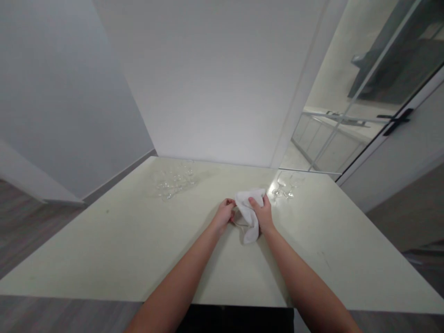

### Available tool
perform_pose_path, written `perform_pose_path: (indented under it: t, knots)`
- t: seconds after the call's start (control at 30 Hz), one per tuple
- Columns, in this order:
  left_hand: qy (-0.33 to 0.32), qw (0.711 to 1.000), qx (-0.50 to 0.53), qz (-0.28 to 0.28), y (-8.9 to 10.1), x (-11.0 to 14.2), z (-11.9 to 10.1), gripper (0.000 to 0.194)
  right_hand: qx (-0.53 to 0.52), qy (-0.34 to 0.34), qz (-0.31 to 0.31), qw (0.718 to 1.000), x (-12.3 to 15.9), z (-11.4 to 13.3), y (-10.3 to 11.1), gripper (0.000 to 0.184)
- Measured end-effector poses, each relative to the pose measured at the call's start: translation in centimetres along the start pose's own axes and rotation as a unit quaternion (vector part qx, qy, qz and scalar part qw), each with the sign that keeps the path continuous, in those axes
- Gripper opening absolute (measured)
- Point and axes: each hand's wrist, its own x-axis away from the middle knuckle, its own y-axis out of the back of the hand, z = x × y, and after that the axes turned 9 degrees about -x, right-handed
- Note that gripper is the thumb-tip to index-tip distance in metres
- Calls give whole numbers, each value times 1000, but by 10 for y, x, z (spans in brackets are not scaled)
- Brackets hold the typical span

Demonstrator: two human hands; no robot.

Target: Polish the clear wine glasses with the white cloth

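Note:
My right hand [262,213] is closed around a white cloth [247,213] held above the middle of the pale table [104,249]. My left hand [225,213] is closed on a clear wine glass [237,220], whose rim shows faintly between the two hands. The cloth wraps over the glass and hangs down below my right hand.
A cluster of several clear glasses [172,181] stands at the table's far left. More clear stemmed glasses [286,187] stand at the far right, just beyond my right hand. White walls lie behind the table; a glass partition [347,125] and a door are at the right.

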Motion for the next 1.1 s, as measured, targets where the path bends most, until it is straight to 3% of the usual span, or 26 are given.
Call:
perform_pose_path:
  t: [0.07, 0.37, 0.47, 0.53, 0.63, 0.7, 0.8, 0.9, 1.0, 1.1]
  knots:
    - [57, 997, 41, 20, 1, -2, 2, 20, 31, 35, 30, 998, 1, 1, 0, 45]
    - [36, 999, 19, 15, 1, -2, 6, 26, 37, 28, 21, 999, 1, 2, -1, 44]
    - [-38, 996, -69, -34, 2, -6, 8, 27, 30, 21, 21, 999, 0, 0, 0, 45]
    - [-160, 962, -199, -100, 5, -4, 5, 30, 28, 17, 15, 999, -1, -2, 1, 44]
    - [-342, 845, -385, -143, 8, 7, -4, 34, 33, 23, 11, 999, -4, -6, 3, 39]
    - [-421, 785, -441, -113, 9, 17, -9, 34, 23, 28, 31, 999, -4, -8, 4, 36]
    - [-502, 733, -458, -37, 7, 26, -13, 43, -18, 19, 50, 998, -5, -11, 5, 32]
    - [-535, 706, -464, -1, 6, 27, -14, 42, -53, -16, 12, 998, -6, -14, 5, 29]
    - [-522, 715, -466, -13, 5, 22, -13, 40, -99, -57, -41, 993, -6, -16, 2, 27]
    - [-485, 722, -494, -25, 4, 19, -11, 32, -157, -85, -51, 983, -6, -17, 0, 26]
